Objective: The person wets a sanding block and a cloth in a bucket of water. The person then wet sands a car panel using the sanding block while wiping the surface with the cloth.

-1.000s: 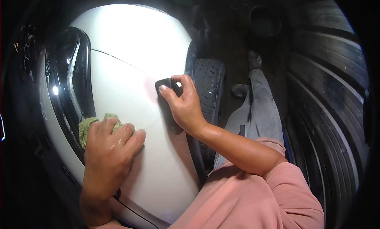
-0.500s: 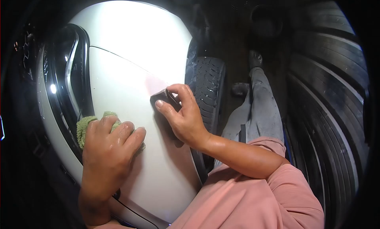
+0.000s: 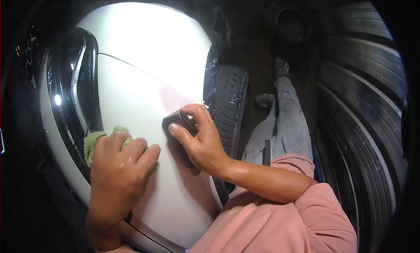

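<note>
My left hand (image 3: 118,178) rests on a white car body panel (image 3: 127,100), fingers curled over a crumpled green cloth (image 3: 92,149) beside the dark headlight (image 3: 65,78). In my right hand (image 3: 204,145) is a dark block, perhaps a sanding block (image 3: 178,117), gripped between thumb and fingers. The block lies against the panel near its wheel-side edge; its underside is hidden. Just beyond the block, a pale pinkish patch (image 3: 173,97) shows on the paint, by a seam between panels.
A black tyre (image 3: 232,93) stands right of the panel. Farther off, a dark round bucket (image 3: 294,26) sits on the floor. Ribbed metal slats (image 3: 363,73) line the right side. My legs in grey trousers (image 3: 291,108) are between the tyre and the slats.
My right hand has slid the block a little toward me and slightly left, away from the pinkish patch. The left hand and cloth stay nearly in place.
</note>
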`<state>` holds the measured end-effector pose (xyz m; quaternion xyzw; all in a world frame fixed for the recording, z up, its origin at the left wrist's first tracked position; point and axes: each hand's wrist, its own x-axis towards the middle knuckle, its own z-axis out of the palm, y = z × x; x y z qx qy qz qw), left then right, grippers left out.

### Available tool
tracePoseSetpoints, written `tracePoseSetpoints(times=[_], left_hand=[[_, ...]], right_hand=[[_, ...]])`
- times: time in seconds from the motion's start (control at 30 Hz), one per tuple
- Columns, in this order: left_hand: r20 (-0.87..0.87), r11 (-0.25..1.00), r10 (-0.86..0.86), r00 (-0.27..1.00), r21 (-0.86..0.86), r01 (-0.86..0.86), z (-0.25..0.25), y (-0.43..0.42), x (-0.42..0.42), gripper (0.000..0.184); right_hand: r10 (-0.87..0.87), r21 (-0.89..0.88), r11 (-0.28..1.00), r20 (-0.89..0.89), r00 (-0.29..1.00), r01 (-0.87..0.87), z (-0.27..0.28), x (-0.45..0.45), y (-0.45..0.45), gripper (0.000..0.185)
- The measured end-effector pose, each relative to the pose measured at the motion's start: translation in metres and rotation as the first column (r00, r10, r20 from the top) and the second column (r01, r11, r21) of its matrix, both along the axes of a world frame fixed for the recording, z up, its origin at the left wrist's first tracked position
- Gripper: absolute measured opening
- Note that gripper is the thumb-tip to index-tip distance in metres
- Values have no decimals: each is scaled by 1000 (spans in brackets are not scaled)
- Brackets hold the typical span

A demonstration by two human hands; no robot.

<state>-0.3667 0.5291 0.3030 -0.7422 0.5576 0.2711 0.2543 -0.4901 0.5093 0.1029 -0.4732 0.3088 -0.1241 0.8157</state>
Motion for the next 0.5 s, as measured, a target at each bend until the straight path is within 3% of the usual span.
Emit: tracePoseSetpoints(times=[0.07,0.1,0.13,0.27,0.33,0.37,0.4,0.5], left_hand=[[-11,1000,19,1000,4,-19,0,2,1,28],[-5,1000,26,1000,-7,-26,1,-1,-1,28],[-10,1000,22,1000,-2,-22,2,0,-1,28],[-7,1000,6,1000,-11,-6,0,-2,-1,28],[-20,1000,14,1000,2,-14,0,1,0,28],[-26,1000,18,999,7,-18,1,1,2,28],[-25,1000,16,1000,4,-16,2,0,4,28],[-50,1000,16,999,24,-15,3,4,7,31]], right_hand=[[17,-30,999,-55,998,-19,-10,12,-13,38],[34,123,992,-142,989,-16,-15,23,-25,38],[-28,123,991,-156,987,48,-23,31,-22,39],[53,-22,998,-23,998,-54,7,-3,-5,41],[42,-27,999,-33,999,-43,-5,5,-9,41],[42,-12,999,-131,990,-44,-15,17,-19,42],[20,87,996,-195,981,-3,-30,30,-28,44],[-194,242,943,-159,968,229,-51,25,-56,35]])
